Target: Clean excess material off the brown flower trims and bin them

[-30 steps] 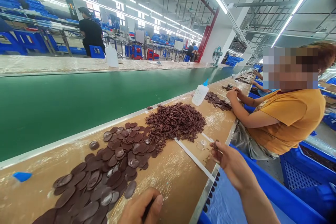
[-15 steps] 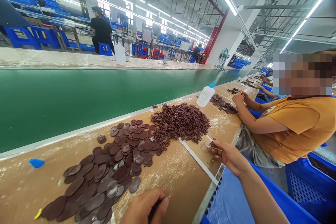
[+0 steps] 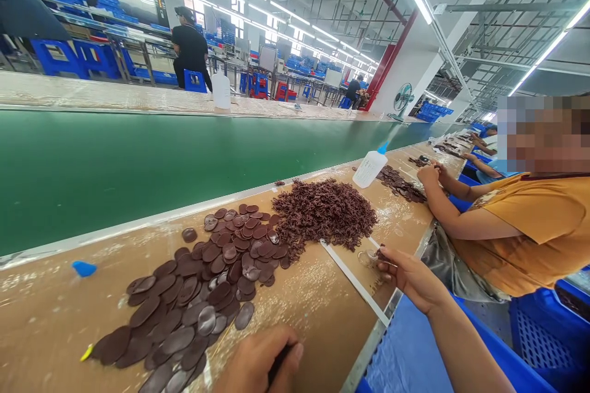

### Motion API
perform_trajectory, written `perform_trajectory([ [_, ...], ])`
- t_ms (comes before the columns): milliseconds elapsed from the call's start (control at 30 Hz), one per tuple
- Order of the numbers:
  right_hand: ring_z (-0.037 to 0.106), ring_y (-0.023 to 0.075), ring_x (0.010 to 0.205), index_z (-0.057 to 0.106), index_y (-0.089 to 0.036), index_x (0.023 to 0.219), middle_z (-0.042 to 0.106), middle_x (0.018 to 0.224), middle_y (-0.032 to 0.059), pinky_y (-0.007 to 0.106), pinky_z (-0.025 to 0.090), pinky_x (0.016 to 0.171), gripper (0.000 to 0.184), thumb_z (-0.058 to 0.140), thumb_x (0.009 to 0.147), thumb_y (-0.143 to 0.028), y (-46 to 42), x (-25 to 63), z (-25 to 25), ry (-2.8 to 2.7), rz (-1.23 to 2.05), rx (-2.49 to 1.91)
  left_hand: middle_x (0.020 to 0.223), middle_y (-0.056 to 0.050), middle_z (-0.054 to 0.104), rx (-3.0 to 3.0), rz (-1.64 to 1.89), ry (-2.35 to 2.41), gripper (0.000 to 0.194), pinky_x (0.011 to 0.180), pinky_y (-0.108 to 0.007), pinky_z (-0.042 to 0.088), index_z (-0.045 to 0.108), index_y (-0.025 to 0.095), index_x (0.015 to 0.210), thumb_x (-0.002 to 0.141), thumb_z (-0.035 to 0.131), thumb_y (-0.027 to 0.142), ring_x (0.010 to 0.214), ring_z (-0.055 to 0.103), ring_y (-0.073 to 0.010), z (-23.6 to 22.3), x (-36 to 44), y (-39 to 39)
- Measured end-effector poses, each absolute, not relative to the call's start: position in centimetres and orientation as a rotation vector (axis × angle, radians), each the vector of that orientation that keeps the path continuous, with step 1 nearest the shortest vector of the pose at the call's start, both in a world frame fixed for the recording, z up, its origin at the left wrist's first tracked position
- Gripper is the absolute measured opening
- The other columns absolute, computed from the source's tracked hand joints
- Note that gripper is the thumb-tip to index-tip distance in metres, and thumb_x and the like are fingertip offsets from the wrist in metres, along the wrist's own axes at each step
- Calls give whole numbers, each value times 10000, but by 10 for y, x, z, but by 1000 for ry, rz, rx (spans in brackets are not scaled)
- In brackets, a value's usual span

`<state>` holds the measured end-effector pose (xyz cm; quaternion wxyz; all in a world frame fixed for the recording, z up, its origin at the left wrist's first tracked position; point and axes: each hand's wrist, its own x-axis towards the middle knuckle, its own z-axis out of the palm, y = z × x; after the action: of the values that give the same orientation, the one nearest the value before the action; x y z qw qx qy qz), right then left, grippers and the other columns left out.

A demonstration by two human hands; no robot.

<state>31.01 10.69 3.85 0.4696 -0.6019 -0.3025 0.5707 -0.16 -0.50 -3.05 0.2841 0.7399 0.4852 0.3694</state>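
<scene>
My left hand (image 3: 262,359) is at the bottom edge, fingers curled around a thin dark stick-like tool. It rests on the brown worktop (image 3: 313,301) just below a spread of dark brown oval discs (image 3: 203,282). My right hand (image 3: 408,276) is pinched on a small brown piece near the worktop's edge, beside a small clear dish (image 3: 367,257). A heap of small brown pieces (image 3: 325,212) lies between the discs and my right hand.
A green conveyor belt (image 3: 138,166) runs behind the worktop. A white squeeze bottle (image 3: 370,167) stands further along. A person in an orange shirt (image 3: 525,227) works to my right with more brown pieces (image 3: 401,184). Blue crates (image 3: 548,331) sit below. Another person (image 3: 190,49) sits far behind.
The view has shifted slightly, so everything sits a little further right and lower. Both hands keep their grips and places on the worktop.
</scene>
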Motion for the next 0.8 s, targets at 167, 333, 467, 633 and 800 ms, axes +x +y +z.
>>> perform_trajectory([
  [167, 631, 119, 630, 720, -154, 805, 696, 755, 27, 178, 528, 505, 136, 809, 758, -246, 107, 310, 37, -752, 1402, -1472, 600, 37, 561, 1986, 998, 1274, 286, 523, -220, 350, 543, 235, 757, 973, 381, 329, 532, 536, -111, -26, -2, -5],
  [333, 634, 111, 626, 719, -158, 809, 707, 760, 19, 178, 526, 512, 162, 821, 746, -267, 109, 312, 36, -749, 1411, -1478, 609, 41, 555, 1972, 1008, 1264, 257, 541, -219, 347, 537, 237, 757, 967, 405, 304, 549, 533, -110, -22, -3, -5],
  [467, 642, 113, 622, 718, -154, 809, 710, 750, 22, 178, 523, 508, 159, 820, 744, -256, 111, 312, 36, -733, 1414, -1493, 603, 43, 544, 1976, 983, 1255, 262, 533, -228, 329, 543, 236, 765, 971, 401, 311, 543, 520, -109, -20, -3, -5],
  [633, 642, 114, 623, 727, -149, 822, 709, 756, 25, 179, 525, 504, 168, 826, 740, -257, 111, 312, 36, -729, 1420, -1497, 615, 39, 558, 1967, 926, 1268, 272, 535, -233, 324, 547, 236, 776, 974, 382, 322, 553, 522, -108, -22, -4, -6],
  [800, 639, 110, 633, 730, -150, 827, 711, 778, 24, 176, 527, 508, 176, 828, 740, -268, 110, 313, 36, -736, 1423, -1488, 624, 39, 561, 1975, 887, 1248, 288, 540, -230, 331, 545, 235, 786, 980, 362, 345, 564, 522, -105, -25, -5, -5],
])
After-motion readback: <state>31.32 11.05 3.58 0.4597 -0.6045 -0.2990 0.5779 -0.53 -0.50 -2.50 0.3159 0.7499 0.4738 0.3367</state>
